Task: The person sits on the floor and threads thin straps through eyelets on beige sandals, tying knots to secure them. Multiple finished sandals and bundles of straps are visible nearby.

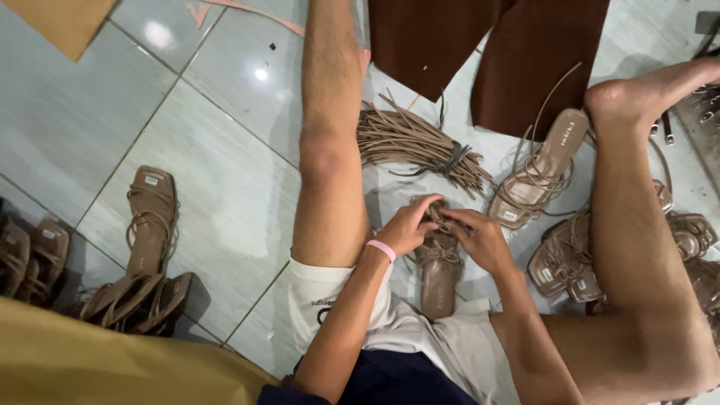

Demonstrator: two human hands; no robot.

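— Head view: tan sandal (439, 270) on the floor between the legs, left hand (405, 229) and right hand (480, 240) pinching its straps.

— Much left?

— Seemingly; strap bundle (416, 142) waits, several finished sandals (150, 217) lie nearby.

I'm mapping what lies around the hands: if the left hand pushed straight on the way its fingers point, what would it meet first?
The left hand points up-right; beyond the sandal it grips, it would probably meet the bundle of tan straps, though depth is unclear.
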